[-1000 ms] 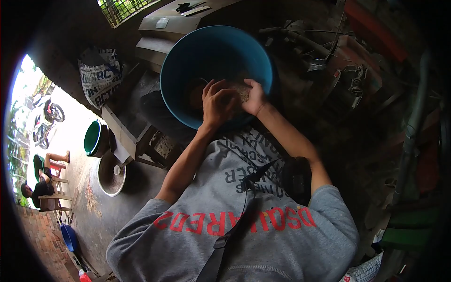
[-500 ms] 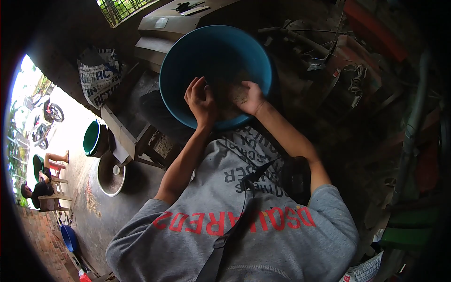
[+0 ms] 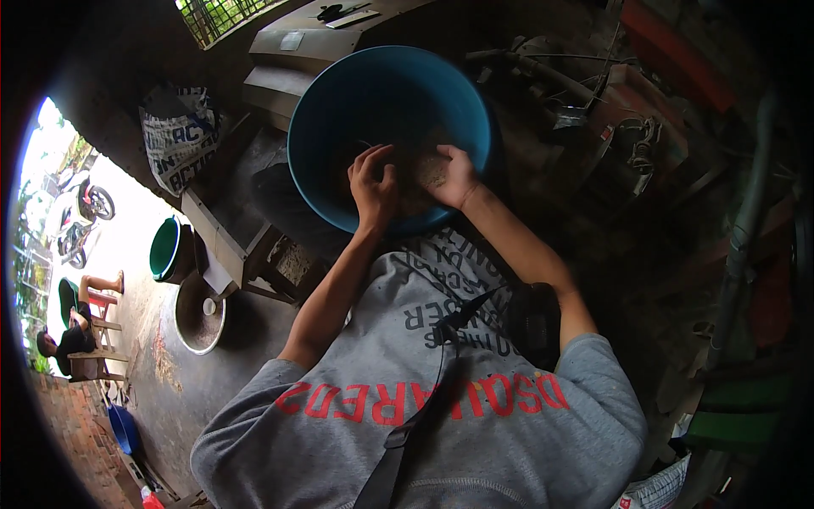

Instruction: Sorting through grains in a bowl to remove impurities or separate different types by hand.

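Observation:
A large round blue tub [image 3: 307, 127] sits in front of me, and both my hands are inside it. My right hand [image 3: 458, 180] is cupped at its right side, thumb up, with a handful of light brown, grain-like stuff [image 3: 432, 173] in the palm. Beside it on the left hovers my left hand [image 3: 373, 188], its fingers bent and its thumb apart from them. I see nothing between them, though the fingertips are partly hidden. The bottom of the tub is dark, so its contents are hard to make out.
Left on the floor stand a metal basin [image 3: 202, 314], a green bucket [image 3: 166, 248] and a blue bucket [image 3: 124, 428]. A printed sack [image 3: 180, 140] lies farther up. A person [image 3: 78, 338] sits outside near a motorcycle [image 3: 85, 208]. Machinery [image 3: 632, 136] crowds the right.
My left hand has shifted slightly right, toward my right hand, and its fingers have turned inward. My right hand stays in place with the grain-like stuff.

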### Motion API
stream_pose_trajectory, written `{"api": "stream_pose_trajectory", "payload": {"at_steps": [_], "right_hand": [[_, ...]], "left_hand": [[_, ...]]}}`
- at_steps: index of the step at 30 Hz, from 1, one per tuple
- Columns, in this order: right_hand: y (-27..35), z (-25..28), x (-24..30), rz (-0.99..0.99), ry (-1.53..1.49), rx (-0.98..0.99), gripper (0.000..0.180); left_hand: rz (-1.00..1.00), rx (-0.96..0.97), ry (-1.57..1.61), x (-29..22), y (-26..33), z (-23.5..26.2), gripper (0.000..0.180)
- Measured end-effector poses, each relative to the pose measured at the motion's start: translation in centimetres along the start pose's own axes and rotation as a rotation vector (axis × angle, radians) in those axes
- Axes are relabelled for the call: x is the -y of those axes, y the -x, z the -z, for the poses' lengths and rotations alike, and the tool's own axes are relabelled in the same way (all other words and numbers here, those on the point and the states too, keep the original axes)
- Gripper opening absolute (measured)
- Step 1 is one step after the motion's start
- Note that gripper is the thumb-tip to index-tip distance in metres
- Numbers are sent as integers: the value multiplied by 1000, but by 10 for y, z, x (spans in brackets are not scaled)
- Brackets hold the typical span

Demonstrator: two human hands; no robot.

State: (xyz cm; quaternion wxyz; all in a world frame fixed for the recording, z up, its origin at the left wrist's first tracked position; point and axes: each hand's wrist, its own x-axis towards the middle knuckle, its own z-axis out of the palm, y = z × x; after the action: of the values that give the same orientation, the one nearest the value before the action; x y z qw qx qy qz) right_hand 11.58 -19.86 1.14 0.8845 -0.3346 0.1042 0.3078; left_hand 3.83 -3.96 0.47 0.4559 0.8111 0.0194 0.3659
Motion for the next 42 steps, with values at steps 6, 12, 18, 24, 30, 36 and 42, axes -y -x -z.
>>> {"api": "stream_pose_trajectory", "payload": {"at_steps": [6,12,18,24,30,36,42], "right_hand": [[-4,8,3,-53,-108,152,52],[-1,5,3,-60,-6,221,49],[3,1,3,-53,44,213,43],[6,0,4,-67,81,227,39],[-2,8,2,-108,77,301,39],[-2,8,3,-131,86,305,36],[2,4,3,-129,142,267,37]], "left_hand": [[-147,-9,-177,-9,2,-5,27],[-245,15,-248,-6,4,-9,24],[-284,38,-289,-2,5,-9,20],[-270,87,-275,-3,5,-10,20],[-337,54,-250,-5,5,-11,29],[-347,85,-272,-7,5,-12,29],[-341,125,-213,-9,3,-8,24]]}}
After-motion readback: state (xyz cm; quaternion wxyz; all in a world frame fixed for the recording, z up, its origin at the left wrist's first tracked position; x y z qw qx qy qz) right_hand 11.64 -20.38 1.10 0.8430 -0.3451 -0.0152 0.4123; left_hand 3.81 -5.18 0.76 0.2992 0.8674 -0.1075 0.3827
